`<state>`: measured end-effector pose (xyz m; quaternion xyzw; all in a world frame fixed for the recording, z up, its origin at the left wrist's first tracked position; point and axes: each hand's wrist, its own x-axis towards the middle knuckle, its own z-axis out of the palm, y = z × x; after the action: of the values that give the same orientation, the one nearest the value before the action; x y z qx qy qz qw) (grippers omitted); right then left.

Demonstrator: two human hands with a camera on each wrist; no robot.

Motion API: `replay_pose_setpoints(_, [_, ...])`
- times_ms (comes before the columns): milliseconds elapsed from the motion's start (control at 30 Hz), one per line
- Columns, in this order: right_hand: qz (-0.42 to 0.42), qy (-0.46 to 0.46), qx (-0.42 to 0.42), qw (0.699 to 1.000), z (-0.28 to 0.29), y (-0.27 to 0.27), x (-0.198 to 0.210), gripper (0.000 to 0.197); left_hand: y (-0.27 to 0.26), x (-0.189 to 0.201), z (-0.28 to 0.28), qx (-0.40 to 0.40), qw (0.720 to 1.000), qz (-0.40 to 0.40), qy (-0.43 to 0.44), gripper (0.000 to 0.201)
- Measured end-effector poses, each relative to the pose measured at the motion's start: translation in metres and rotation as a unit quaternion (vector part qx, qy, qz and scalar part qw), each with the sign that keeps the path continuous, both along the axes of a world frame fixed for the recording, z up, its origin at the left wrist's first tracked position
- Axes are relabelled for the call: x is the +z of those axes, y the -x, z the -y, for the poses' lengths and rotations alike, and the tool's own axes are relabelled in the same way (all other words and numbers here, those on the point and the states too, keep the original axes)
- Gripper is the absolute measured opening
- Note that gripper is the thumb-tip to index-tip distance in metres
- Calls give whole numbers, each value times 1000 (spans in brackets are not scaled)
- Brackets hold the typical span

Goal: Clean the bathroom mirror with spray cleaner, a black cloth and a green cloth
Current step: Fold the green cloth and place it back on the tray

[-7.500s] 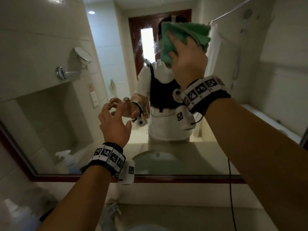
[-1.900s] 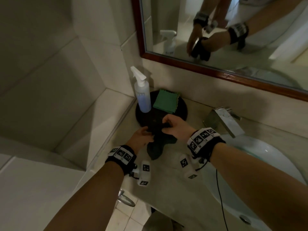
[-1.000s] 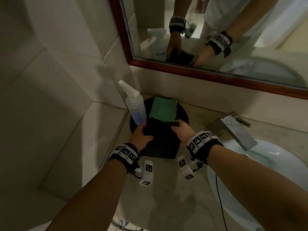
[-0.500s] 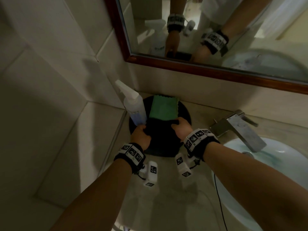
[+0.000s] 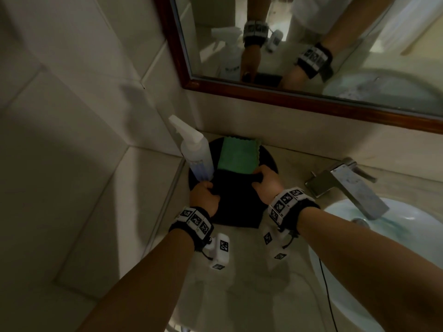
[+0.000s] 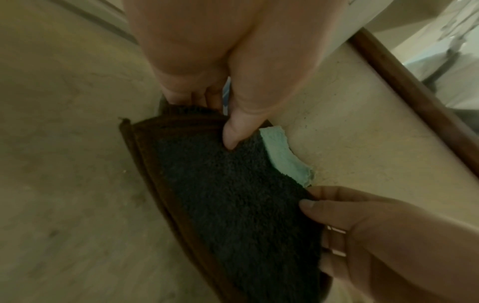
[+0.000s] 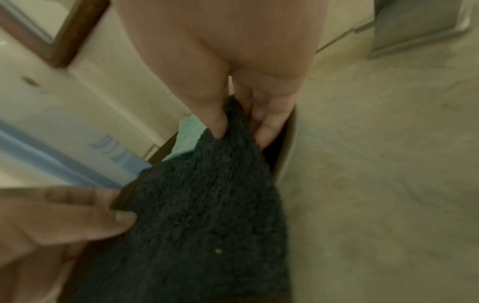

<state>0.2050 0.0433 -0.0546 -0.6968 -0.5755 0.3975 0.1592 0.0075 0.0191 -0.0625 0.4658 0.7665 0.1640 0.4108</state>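
A folded black cloth (image 5: 236, 202) lies flat on the near part of a round black tray (image 5: 269, 159), its near edge hanging over onto the counter. My left hand (image 5: 203, 196) pinches its far left corner, thumb on top (image 6: 234, 133). My right hand (image 5: 262, 182) pinches the far right corner, thumb above (image 7: 216, 123) and fingers below. The folded green cloth (image 5: 238, 155) lies on the tray just behind the black one. A white spray bottle (image 5: 195, 154) with blue liquid stands at the tray's left edge, beside my left hand. The wood-framed mirror (image 5: 311, 99) hangs above.
A tiled wall (image 5: 84, 116) closes off the left side next to the bottle. A chrome faucet (image 5: 347, 190) and a white basin (image 5: 407, 236) sit to the right. A thin black cable (image 5: 327, 295) trails over the stone counter (image 5: 251, 283).
The green cloth, earlier held on the mirror, now lies on the tray. The bunched black cloth has been spread flat and slid up against it. Both hands keep their corner grips.
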Motion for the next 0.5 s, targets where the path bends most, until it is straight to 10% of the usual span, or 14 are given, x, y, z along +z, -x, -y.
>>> replay_pose_setpoints(500, [102,28,97,990,13,-2,15,46,-5,20,3,-9,1000,9,-9,44])
